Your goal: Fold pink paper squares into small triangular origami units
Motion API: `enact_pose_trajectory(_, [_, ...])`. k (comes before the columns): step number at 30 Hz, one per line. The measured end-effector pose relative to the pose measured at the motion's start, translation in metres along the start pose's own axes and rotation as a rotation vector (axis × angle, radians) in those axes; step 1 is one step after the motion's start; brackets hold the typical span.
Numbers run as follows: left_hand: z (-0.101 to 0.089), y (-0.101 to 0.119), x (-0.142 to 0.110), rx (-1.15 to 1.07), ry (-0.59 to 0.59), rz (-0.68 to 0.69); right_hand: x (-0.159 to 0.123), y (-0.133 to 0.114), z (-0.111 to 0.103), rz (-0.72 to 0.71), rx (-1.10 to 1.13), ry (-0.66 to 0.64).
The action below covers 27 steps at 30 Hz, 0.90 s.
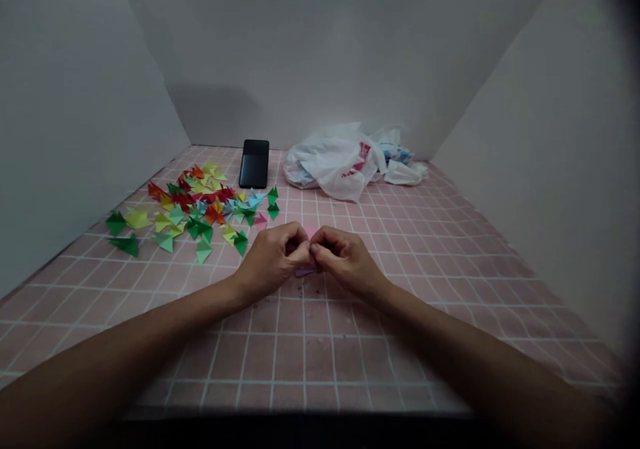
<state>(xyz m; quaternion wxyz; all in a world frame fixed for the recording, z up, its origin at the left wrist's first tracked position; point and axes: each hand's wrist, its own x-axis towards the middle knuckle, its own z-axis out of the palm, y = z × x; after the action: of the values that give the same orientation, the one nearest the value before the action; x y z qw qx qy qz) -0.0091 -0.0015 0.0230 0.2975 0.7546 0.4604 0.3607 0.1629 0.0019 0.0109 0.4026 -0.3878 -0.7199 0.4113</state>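
Pinching a pink paper piece (pixel 310 233) at centre, your left hand (pixel 273 262) and right hand (pixel 345 259) are curled nearly closed, fingertips meeting on it. The fingers hide most of the paper, so its exact folds cannot be read. Both hands sit above a pink tile-patterned surface (pixel 400 249). Folded paper triangles (pixel 200 202) in mixed colours lie scattered just beyond your left hand. Farther back lie a black smartphone (pixel 254 164) and a white plastic bag (pixel 335 162).
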Motion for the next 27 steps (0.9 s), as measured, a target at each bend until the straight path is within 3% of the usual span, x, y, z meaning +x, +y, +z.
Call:
enact_pose_trajectory(9, [-0.002, -0.007, 0.002, -0.387, -0.112, -0.146, 0.001, 0.002, -0.003, 0.057, 0.012, 0.02])
enact_pose_trajectory(14, [0.001, -0.009, 0.002, -0.406, -0.101, -0.155, 0.001, 0.003, 0.0, 0.058, 0.013, 0.037])
enact_pose_trajectory(20, [0.004, -0.009, 0.001, -0.288, 0.04, -0.168, 0.0, 0.004, 0.001, 0.045, 0.047, 0.005])
enact_pose_trajectory(27, [0.003, -0.013, 0.002, -0.476, -0.038, -0.19, -0.001, 0.005, -0.001, 0.04, 0.014, 0.016])
